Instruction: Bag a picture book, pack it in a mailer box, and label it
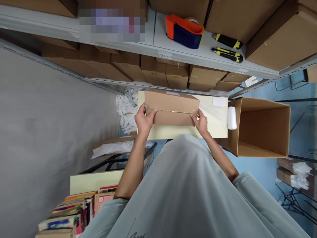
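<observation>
the left hand (144, 121) is partly curled, its thumb pressed on the near left of a closed cardboard box (172, 105) and its fingers wrapped about the left end. the right hand (201, 123) is bent the same way at the opposite end, thumb on the near side and fingers round the corner, so the box sits between the two, over a pale yellow tabletop (170, 133). a shiny seam (174, 111) runs along the box from one thumb toward the other. just beyond the right hand's outer side, a white slip (219, 101) lies on the tabletop; farther out that way come a white roll (232, 118) and a big open carton (264, 127). to the left of the left hand is a heap of white paper strips (127, 114). ahead of both hands, up on a grey shelf (158, 44), rest an orange-and-blue tape dispenser (185, 34) and two yellow-and-black cutters (229, 41). behind the left hand, near the forearm, books (71, 211) are stacked.
</observation>
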{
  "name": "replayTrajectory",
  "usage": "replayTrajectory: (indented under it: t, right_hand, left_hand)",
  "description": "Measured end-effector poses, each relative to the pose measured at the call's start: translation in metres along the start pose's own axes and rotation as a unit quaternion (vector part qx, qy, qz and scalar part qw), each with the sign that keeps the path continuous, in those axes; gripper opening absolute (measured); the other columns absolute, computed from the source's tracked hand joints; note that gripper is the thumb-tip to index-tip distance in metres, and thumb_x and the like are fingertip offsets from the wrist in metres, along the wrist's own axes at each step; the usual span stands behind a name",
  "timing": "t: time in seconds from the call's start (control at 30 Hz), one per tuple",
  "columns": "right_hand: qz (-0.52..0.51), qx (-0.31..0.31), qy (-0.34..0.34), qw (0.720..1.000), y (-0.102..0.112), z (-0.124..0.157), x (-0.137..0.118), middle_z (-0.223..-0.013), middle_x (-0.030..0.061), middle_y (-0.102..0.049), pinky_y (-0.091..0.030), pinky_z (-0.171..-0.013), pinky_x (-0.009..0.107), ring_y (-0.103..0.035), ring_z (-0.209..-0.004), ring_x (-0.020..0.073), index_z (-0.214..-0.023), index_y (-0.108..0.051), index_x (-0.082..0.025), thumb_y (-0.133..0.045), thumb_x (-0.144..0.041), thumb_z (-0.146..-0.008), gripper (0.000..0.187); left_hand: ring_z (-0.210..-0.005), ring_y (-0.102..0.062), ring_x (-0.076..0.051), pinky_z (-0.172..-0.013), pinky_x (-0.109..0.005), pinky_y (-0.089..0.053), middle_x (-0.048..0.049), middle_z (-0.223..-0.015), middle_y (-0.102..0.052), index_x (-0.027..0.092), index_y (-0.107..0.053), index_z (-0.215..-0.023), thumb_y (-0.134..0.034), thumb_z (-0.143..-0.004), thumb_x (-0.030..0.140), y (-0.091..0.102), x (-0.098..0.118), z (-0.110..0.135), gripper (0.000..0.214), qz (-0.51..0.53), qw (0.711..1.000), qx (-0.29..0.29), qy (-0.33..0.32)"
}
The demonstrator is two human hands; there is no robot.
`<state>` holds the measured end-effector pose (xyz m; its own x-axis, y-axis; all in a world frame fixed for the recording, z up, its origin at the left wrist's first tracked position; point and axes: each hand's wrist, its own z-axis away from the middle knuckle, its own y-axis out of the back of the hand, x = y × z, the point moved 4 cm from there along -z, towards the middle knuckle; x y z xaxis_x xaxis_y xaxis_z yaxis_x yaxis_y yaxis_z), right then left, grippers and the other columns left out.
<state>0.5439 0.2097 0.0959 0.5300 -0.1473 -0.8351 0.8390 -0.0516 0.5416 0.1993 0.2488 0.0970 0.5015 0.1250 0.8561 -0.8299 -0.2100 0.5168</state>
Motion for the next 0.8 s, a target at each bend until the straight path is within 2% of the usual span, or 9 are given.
replayTrajectory:
  t: [0.07,0.2,0.33,0.47,0.57,0.63,0.7,0.8]
  right_hand:
    - [-0.015,0.015,0.010,1.000,-0.008,0.006,0.006,-0.150,0.0136,-0.075,-0.062,-0.116,0.053,-0.076,-0.132,0.0335,-0.149,-0.060,-0.025,-0.060,-0.062,-0.106,0.056]
    - [-0.021,0.001,0.018,1.000,-0.026,0.023,0.025,-0.151,0.0168,-0.073,-0.063,-0.116,0.056,-0.076,-0.132,0.0324,-0.133,-0.062,-0.025,-0.054,-0.055,-0.108,0.040]
    - [-0.003,-0.020,-0.033,0.999,-0.039,0.042,0.049,-0.144,0.0185,-0.075,-0.065,-0.111,0.056,-0.079,-0.127,0.0315,-0.125,-0.056,-0.026,-0.054,-0.041,-0.104,0.027]
    - [0.019,-0.046,-0.098,0.994,-0.049,0.051,0.070,-0.135,0.0163,-0.079,-0.066,-0.107,0.051,-0.080,-0.119,0.0293,-0.114,-0.053,-0.028,-0.057,-0.033,-0.098,0.017]
    - [0.055,-0.074,-0.152,0.984,-0.056,0.051,0.084,-0.123,0.0141,-0.083,-0.067,-0.098,0.050,-0.082,-0.103,0.0294,-0.109,-0.052,-0.028,-0.058,-0.030,-0.096,0.015]
    - [0.077,-0.087,-0.170,0.979,-0.057,0.049,0.089,-0.120,0.0144,-0.083,-0.067,-0.095,0.049,-0.082,-0.094,0.0297,-0.111,-0.053,-0.028,-0.060,-0.030,-0.095,0.018]
    - [0.082,-0.101,-0.168,0.977,-0.056,0.047,0.091,-0.119,0.0151,-0.084,-0.067,-0.095,0.049,-0.082,-0.095,0.0302,-0.116,-0.057,-0.026,-0.061,-0.027,-0.093,0.023]
    - [0.068,-0.118,-0.150,0.979,-0.046,0.045,0.091,-0.121,0.0144,-0.084,-0.065,-0.103,0.050,-0.082,-0.106,0.0297,-0.123,-0.065,-0.023,-0.058,-0.024,-0.093,0.031]
  left_hand:
    - [-0.132,-0.076,-0.029,-0.115,-0.038,-0.057,-0.0151,-0.141,-0.079,0.015,-0.064,-0.148,-0.085,-0.092,0.034,0.005,-0.016,0.009,0.063,-0.011,1.000,0.015,0.014]
    - [-0.133,-0.076,-0.035,-0.117,-0.047,-0.057,-0.0176,-0.134,-0.081,0.021,-0.067,-0.130,-0.089,-0.087,0.028,0.000,-0.061,0.034,0.049,-0.080,0.992,0.006,0.100]
    - [-0.127,-0.079,-0.035,-0.113,-0.050,-0.060,-0.0144,-0.120,-0.085,0.026,-0.063,-0.120,-0.089,-0.086,0.029,-0.009,-0.099,0.062,0.043,-0.081,0.982,-0.017,0.171]
    - [-0.124,-0.081,-0.036,-0.109,-0.050,-0.063,-0.0157,-0.119,-0.085,0.024,-0.062,-0.122,-0.085,-0.086,0.020,-0.016,-0.118,0.082,0.042,-0.059,0.976,-0.048,0.203]
    - [-0.121,-0.082,-0.034,-0.105,-0.045,-0.064,-0.0152,-0.127,-0.084,0.023,-0.062,-0.131,-0.079,-0.086,0.015,-0.018,-0.127,0.085,0.048,-0.042,0.975,-0.066,0.206]
    - [-0.122,-0.081,-0.034,-0.109,-0.045,-0.063,-0.0150,-0.132,-0.083,0.022,-0.064,-0.136,-0.072,-0.086,0.012,-0.016,-0.132,0.082,0.052,-0.042,0.977,-0.077,0.197]
    - [-0.129,-0.078,-0.034,-0.117,-0.048,-0.058,-0.0156,-0.134,-0.082,0.020,-0.069,-0.137,-0.067,-0.086,0.010,-0.013,-0.138,0.075,0.052,-0.018,0.980,-0.087,0.180]
    - [-0.139,-0.073,-0.031,-0.125,-0.047,-0.054,-0.0180,-0.144,-0.078,0.017,-0.072,-0.137,-0.061,-0.092,0.016,-0.007,-0.145,0.061,0.046,0.090,0.976,-0.083,0.178]
